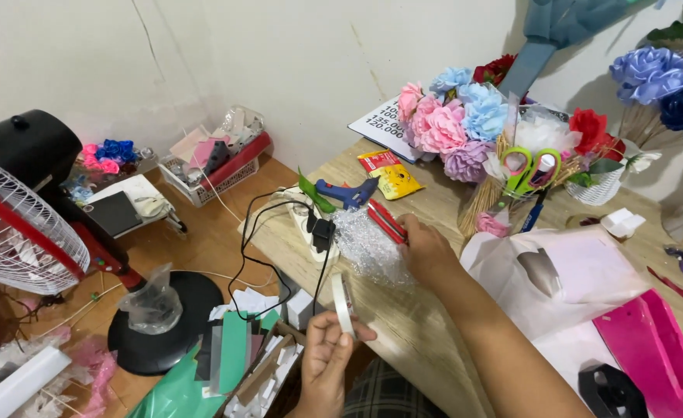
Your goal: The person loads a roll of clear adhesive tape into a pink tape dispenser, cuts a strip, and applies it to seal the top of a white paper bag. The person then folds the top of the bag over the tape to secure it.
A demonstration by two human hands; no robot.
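Head view, two hands, left hand [322, 364] one tape roll [343, 303], right hand [426, 251] perhaps two red cutters [386, 220]

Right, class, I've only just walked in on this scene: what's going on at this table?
A person sits at a low wooden table crowded with craft supplies. Their left hand holds up a white roll of tape by its edge. Their right hand rests on a red cutter lying on a piece of bubble wrap. Paper flowers, green scissors and a blue glue gun sit farther back; a fan stands on the floor.
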